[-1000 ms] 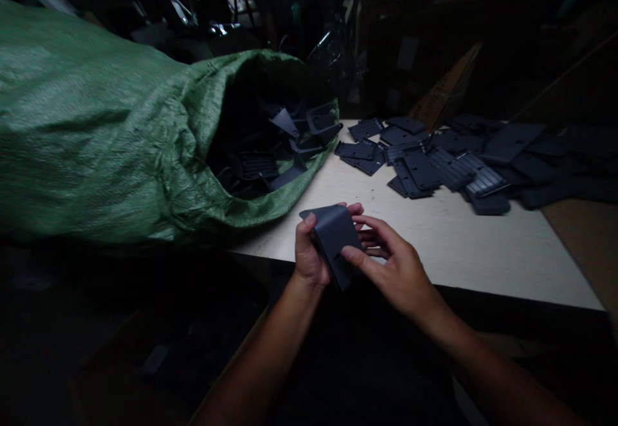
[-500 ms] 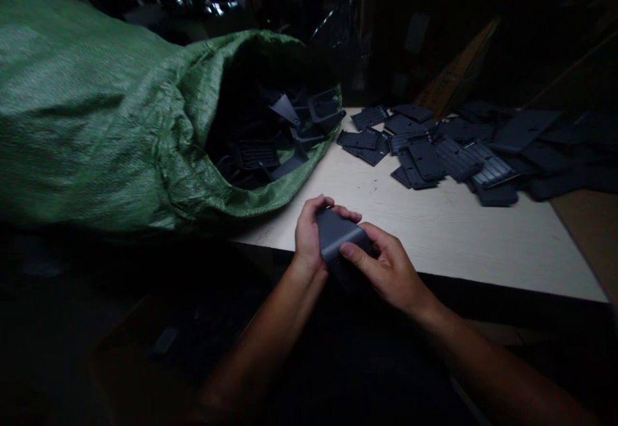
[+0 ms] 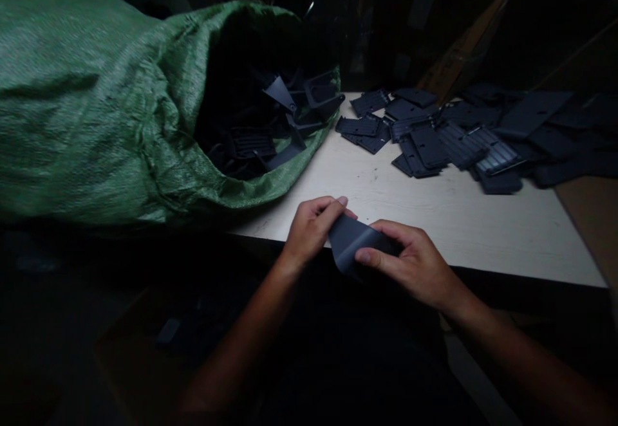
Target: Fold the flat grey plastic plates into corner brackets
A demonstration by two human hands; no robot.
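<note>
Both my hands grip one dark grey plastic plate (image 3: 351,240) at the near edge of the pale table (image 3: 434,226). My left hand (image 3: 309,226) is closed on the plate's left end, fingers curled over its top. On the plate's right side my right hand (image 3: 415,265) pinches it, thumb on the upper face. The plate looks bent or folded between the hands; its lower part is lost in shadow.
A big green woven sack (image 3: 96,104) lies on its side at the left, its mouth open and full of dark plastic parts (image 3: 275,123). A pile of flat dark plates (image 3: 454,136) covers the table's far right. A cardboard box (image 3: 159,342) sits in shadow below.
The plate has been turned and pressed between my hands, which shifted slightly apart. The camera tilted down a little, so the sack and pile sit higher in view.
</note>
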